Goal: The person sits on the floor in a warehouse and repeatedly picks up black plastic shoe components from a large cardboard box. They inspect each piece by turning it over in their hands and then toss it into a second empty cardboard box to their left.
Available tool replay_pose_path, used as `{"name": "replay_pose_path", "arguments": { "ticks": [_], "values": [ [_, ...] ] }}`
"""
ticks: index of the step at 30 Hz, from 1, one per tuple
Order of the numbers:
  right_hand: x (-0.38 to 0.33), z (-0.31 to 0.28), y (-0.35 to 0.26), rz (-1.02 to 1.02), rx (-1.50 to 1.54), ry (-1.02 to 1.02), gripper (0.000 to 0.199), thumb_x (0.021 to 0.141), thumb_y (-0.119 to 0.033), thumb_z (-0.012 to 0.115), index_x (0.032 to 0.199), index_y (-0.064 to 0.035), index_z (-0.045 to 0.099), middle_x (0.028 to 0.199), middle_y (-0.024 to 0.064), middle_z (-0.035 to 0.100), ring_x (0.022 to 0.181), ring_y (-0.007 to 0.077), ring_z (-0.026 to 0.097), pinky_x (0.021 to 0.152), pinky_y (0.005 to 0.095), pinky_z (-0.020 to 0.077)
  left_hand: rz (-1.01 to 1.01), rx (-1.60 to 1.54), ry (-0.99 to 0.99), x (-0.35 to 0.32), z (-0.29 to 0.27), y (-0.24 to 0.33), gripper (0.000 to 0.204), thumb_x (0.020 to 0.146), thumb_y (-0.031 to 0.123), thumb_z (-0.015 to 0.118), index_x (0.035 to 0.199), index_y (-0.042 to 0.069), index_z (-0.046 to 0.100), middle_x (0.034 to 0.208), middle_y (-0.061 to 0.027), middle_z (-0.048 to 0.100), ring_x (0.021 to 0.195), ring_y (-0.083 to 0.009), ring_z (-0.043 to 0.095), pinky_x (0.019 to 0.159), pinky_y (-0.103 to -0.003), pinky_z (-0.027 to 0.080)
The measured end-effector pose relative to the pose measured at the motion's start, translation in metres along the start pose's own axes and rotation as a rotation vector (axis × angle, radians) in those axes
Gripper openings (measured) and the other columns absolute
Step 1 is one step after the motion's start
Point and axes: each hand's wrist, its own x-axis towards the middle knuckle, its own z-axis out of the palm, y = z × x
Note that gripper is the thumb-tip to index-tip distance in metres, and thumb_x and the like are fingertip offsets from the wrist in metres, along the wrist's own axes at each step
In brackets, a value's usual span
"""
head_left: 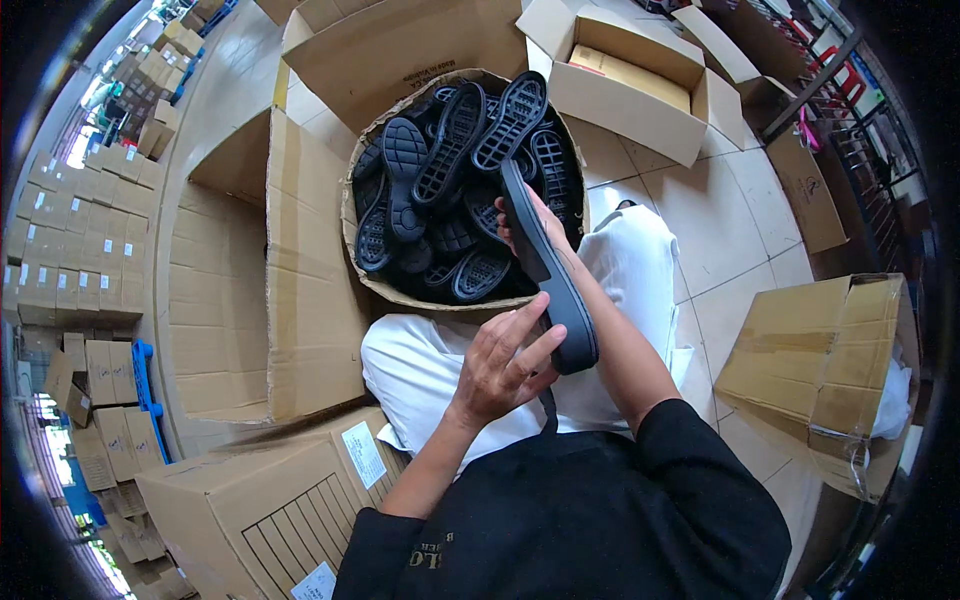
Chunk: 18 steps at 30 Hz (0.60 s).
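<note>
A black shoe sole is tilted on its side above my lap, its side wall toward me. My right hand grips it around the upper part, fingers wrapped over the far edge. Near the lower, thicker end, my left hand touches it with spread fingertips; the thumb side is partly hidden. Just beyond stands a round cardboard-lined container heaped with black shoe soles. Some of those lie with a gridded, hollow side up, others with the tread up.
Open cardboard boxes stand at the left and far right. A closed carton sits by my left elbow, another box on the tiled floor at right. A wire rack and stacked cartons line the sides.
</note>
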Motion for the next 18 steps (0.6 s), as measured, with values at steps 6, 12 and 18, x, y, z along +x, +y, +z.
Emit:
{"name": "replay_pose_path", "arguments": {
  "ticks": [6, 12, 18],
  "values": [
    [0.001, 0.012, -0.002, 0.244, -0.101, 0.257, 0.036, 0.085, -0.026, 0.044, 0.118, -0.0091, 0.046, 0.083, 0.0056, 0.061, 0.065, 0.0166, 0.059, 0.061, 0.0291, 0.0502, -0.123, -0.157, 0.192, 0.015, -0.018, -0.008, 0.066, 0.054, 0.022, 0.078, 0.109, 0.008, 0.045, 0.116, -0.0164, 0.046, 0.104, -0.0280, 0.047, 0.086, -0.035, 0.040],
    [-0.009, 0.021, -0.004, 0.283, -0.125, 0.155, 0.028, 0.076, -0.033, 0.053, 0.094, -0.0106, 0.054, 0.065, -0.0006, 0.056, 0.052, 0.0103, 0.053, 0.044, 0.0221, 0.0407, -0.587, -0.498, 0.778, 0.043, -0.061, -0.022, 0.076, 0.060, 0.024, 0.077, 0.117, 0.004, 0.032, 0.099, -0.0071, 0.046, 0.093, -0.0152, 0.046, 0.081, -0.026, 0.040],
    [-0.013, 0.033, -0.011, 0.267, -0.130, 0.125, 0.035, 0.077, -0.039, 0.054, 0.090, -0.0069, 0.051, 0.063, 0.0043, 0.056, 0.048, 0.0137, 0.055, 0.045, 0.0226, 0.0466, -0.850, -0.774, 0.850, 0.011, -0.094, -0.058, 0.039, 0.078, 0.031, 0.059, 0.106, 0.008, 0.046, 0.096, -0.0079, 0.054, 0.086, -0.0182, 0.055, 0.077, -0.034, 0.049]
  ]
}}
